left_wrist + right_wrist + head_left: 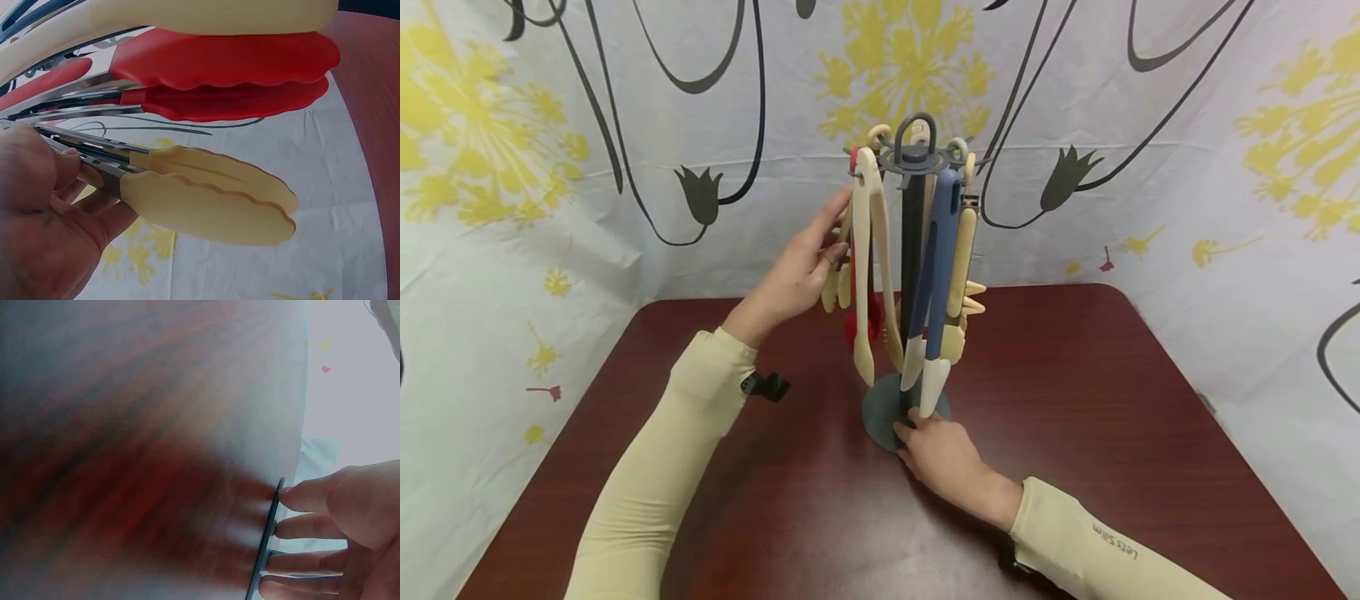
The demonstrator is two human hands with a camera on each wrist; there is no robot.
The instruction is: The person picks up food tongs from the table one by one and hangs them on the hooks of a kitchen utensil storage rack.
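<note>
A dark grey utensil stand (913,208) with a hooked top and a round base (880,408) stands upright on the table. Several tongs hang around it. My left hand (797,275) is at the stand's left side, where its thumb and fingers hold cream-tipped metal tongs (206,206), tips downward. Beside these hang red tongs (225,59) and longer beige tongs (863,275). Blue tongs with white tips (942,275) hang at the front right. Low down, my right hand (946,458) presses the base with its fingertips (303,494), fingers fairly straight. Whether the tongs' loop is still hooked is hidden.
The dark red-brown table (1075,392) has rounded far corners. Behind it hangs a white cloth (790,208) with yellow and grey flower prints. At the stand's right side hang more pale yellow utensils (962,267), partly covering one another.
</note>
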